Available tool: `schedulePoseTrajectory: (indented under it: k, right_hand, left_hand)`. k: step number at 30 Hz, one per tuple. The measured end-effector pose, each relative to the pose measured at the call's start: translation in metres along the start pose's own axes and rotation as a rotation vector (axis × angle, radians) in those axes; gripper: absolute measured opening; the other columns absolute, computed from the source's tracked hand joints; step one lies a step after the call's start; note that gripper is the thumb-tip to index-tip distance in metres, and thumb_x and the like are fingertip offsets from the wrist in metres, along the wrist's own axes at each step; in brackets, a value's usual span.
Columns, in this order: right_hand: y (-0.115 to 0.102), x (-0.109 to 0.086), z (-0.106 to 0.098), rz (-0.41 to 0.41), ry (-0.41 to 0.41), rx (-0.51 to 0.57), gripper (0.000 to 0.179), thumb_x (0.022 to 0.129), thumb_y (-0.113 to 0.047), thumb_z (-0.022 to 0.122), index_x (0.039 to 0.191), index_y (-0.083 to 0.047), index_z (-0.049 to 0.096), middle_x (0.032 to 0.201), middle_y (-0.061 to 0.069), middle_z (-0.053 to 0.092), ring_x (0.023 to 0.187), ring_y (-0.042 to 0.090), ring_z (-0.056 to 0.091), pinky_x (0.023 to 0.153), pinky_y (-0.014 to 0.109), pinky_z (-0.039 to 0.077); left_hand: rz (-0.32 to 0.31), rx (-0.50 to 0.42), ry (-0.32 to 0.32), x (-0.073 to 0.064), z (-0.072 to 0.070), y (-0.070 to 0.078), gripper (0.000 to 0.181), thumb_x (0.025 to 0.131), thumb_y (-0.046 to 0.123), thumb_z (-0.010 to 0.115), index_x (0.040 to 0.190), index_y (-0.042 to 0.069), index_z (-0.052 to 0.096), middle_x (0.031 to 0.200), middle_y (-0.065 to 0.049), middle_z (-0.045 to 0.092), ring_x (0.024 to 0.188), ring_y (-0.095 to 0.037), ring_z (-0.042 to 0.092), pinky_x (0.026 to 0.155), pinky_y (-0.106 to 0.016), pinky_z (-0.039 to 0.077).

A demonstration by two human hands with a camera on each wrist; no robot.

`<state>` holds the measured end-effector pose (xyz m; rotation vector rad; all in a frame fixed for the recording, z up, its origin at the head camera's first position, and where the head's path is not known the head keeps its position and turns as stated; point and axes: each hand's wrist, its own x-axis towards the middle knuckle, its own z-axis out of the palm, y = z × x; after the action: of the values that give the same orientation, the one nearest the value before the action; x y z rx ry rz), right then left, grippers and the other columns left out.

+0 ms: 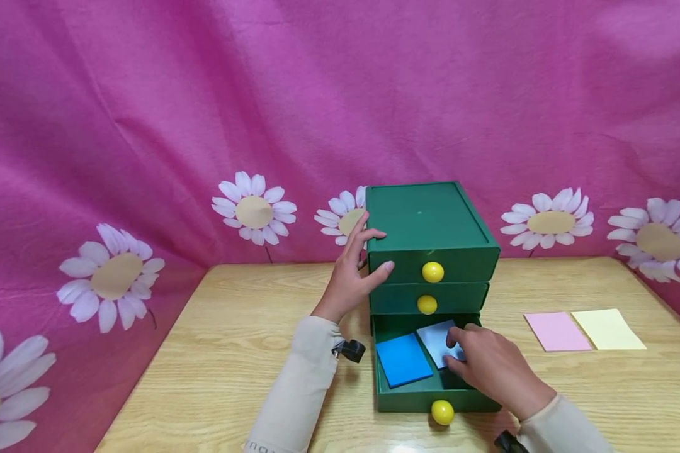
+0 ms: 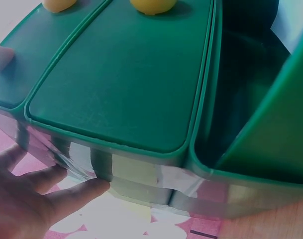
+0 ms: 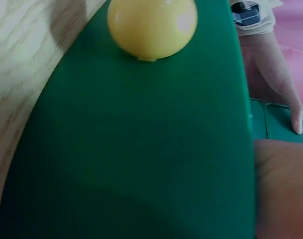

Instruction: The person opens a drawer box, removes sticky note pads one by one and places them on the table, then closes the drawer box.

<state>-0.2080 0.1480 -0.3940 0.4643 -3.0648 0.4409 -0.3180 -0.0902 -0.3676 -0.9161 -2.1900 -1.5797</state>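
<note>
A green three-drawer cabinet [image 1: 419, 217] with yellow ball knobs stands on the table, its bottom drawer [image 1: 408, 401] pulled out. In that drawer lie a blue sticky note pad [image 1: 403, 360] and, right of it, a light blue sticky note pad [image 1: 432, 343]. My right hand [image 1: 495, 365] reaches in over the drawer's right side, thumb and curled fingers at the light blue pad's right part; its grip is partly hidden. My left hand [image 1: 352, 270] rests against the cabinet's upper left side, fingers spread along the side wall and thumb on the top drawer's front.
A pink sticky note pad [image 1: 557, 331] and a pale yellow one [image 1: 609, 329] lie side by side on the wooden table [image 1: 221, 352], right of the cabinet. Behind the table hangs a pink cloth [image 1: 317, 113] with daisies. The open drawer juts toward me.
</note>
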Motion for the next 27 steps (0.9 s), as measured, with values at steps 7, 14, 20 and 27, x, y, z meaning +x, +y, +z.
schedulePoseTrajectory:
  k: [7, 14, 20, 27]
  right_hand:
    - [0.001, 0.008, 0.004, 0.02, -0.023, -0.085, 0.036, 0.084, -0.032, 0.074, 0.108, -0.008, 0.066, 0.075, 0.004, 0.055, 0.061, 0.017, 0.048, 0.049, 0.032, 0.043]
    - [0.0, 0.013, 0.008, 0.034, -0.062, -0.189, 0.044, 0.082, -0.041, 0.074, 0.106, -0.006, 0.062, 0.07, 0.006, 0.054, 0.061, 0.02, 0.048, 0.049, 0.035, 0.044]
    - [-0.002, 0.015, 0.013, 0.032, -0.049, -0.256, 0.048, 0.083, -0.045, 0.071, 0.11, -0.006, 0.062, 0.068, 0.007, 0.052, 0.058, 0.021, 0.047, 0.046, 0.036, 0.043]
    - [-0.003, 0.014, 0.015, 0.038, -0.055, -0.298, 0.051, 0.084, -0.049, 0.068, 0.112, -0.006, 0.062, 0.066, 0.006, 0.049, 0.056, 0.021, 0.046, 0.045, 0.035, 0.043]
  left_hand:
    - [-0.003, 0.007, 0.004, 0.001, 0.001, 0.0, 0.046, 0.09, 0.037, 0.064, 0.132, 0.041, 0.044, 0.16, 0.017, 0.01, 0.143, -0.01, 0.02, 0.103, -0.048, 0.039]
    - [-0.006, 0.017, 0.006, 0.0, 0.001, -0.001, 0.046, 0.091, 0.036, 0.063, 0.132, 0.041, 0.043, 0.16, 0.016, 0.01, 0.142, -0.01, 0.021, 0.103, -0.045, 0.039]
    - [-0.014, 0.016, 0.006, -0.001, 0.001, 0.008, 0.047, 0.091, 0.027, 0.064, 0.133, 0.033, 0.044, 0.16, 0.013, 0.011, 0.143, -0.014, 0.022, 0.104, -0.047, 0.038]
    - [-0.027, -0.021, 0.003, -0.005, -0.002, 0.032, 0.046, 0.091, 0.017, 0.062, 0.134, 0.019, 0.045, 0.162, 0.001, 0.012, 0.144, -0.019, 0.022, 0.106, -0.049, 0.036]
